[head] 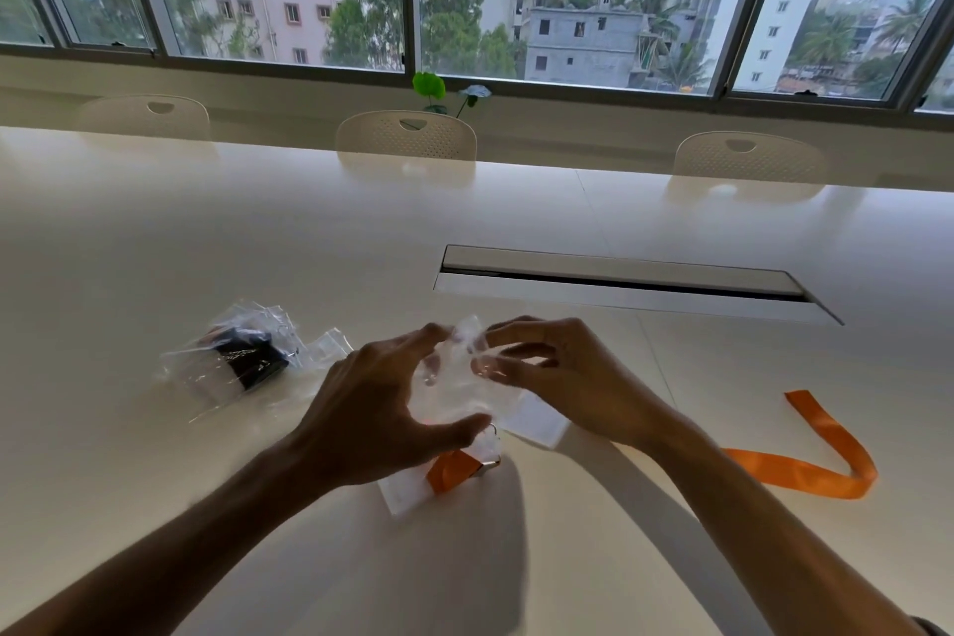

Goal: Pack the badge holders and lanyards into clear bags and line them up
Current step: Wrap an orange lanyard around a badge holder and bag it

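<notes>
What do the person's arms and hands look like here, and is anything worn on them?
Both forearms are bare, with no sleeves in view. The left hand and the right hand show no gloves and no rings that I can make out. A dark edge, perhaps a band or cuff, shows at the bottom right corner on the right arm.

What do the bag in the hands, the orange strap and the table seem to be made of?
Bag: thin clear plastic film, probably; it crinkles, glints and shows the fingers through it.
Strap: flat woven ribbon with a satin sheen, likely polyester; it curls limply.
Table: smooth cream surface, perhaps laminate; it mirrors the chairs.
</notes>
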A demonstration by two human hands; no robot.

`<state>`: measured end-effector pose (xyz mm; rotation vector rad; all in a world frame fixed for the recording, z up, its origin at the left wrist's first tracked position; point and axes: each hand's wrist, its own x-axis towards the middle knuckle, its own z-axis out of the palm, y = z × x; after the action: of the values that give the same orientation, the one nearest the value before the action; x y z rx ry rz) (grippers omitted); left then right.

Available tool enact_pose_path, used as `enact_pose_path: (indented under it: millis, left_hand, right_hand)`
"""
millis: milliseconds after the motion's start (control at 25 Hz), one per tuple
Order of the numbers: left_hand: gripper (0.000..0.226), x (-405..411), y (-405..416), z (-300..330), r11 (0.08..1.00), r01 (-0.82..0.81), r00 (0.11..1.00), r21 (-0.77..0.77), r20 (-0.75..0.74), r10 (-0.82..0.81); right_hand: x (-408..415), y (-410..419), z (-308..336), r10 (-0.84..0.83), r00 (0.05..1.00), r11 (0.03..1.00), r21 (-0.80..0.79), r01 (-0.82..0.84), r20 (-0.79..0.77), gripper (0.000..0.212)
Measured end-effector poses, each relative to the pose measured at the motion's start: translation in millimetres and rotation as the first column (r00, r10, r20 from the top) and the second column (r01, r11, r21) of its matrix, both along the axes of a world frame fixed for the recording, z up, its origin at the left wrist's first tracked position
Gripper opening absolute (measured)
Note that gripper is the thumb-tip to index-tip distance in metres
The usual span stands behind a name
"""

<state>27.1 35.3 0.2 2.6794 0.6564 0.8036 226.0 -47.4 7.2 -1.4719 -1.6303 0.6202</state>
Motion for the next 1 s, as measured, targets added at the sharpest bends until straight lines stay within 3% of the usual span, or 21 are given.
enact_pose_path:
  millis: [80, 200, 280, 360, 600, 760, 1000]
  left_hand:
    - [0.077, -15, 8, -14, 0.998, -0.025, 1.000, -0.052, -0.011, 0.024]
    - [0.091, -37, 20, -35, 0.992, -0.097, 0.992, -0.081, -0.084, 0.090]
    - [0.099, -45, 25, -42, 0.989, -0.119, 0.982, -0.089, -0.156, 0.104]
    - [0.100, -48, 28, -47, 0.987, -0.121, 0.978, -0.105, -0.180, 0.101]
    - [0.093, -43, 25, -57, 0.993, -0.082, 0.988, -0.089, -0.139, 0.069]
    - [0.090, -44, 25, -53, 0.995, -0.050, 0.995, -0.091, -0.095, 0.041]
    - [0.087, -54, 37, -50, 0.989, -0.123, 0.992, -0.076, 0.019, 0.125]
  right_hand:
    - [1, -4, 2, -0.029, 0.979, 0.999, -0.036, 0.038, 0.204, 0.059]
    - [-6, -9, -3, 0.143, 0.841, 0.958, -0.285, 0.014, 0.521, 0.083]
    - [-16, -10, -11, 0.266, 0.779, 0.921, -0.389, -0.030, 0.568, 0.090]
    - [-21, -8, -18, 0.281, 0.745, 0.921, -0.389, -0.031, 0.605, 0.085]
    - [-24, -6, -26, 0.253, 0.730, 0.913, -0.406, 0.038, 0.635, 0.087]
    - [-26, -5, -30, 0.201, 0.794, 0.941, -0.337, 0.006, 0.574, 0.073]
    - [-3, -4, -19, 0.006, 0.907, 0.986, -0.153, 0.064, 0.421, 0.080]
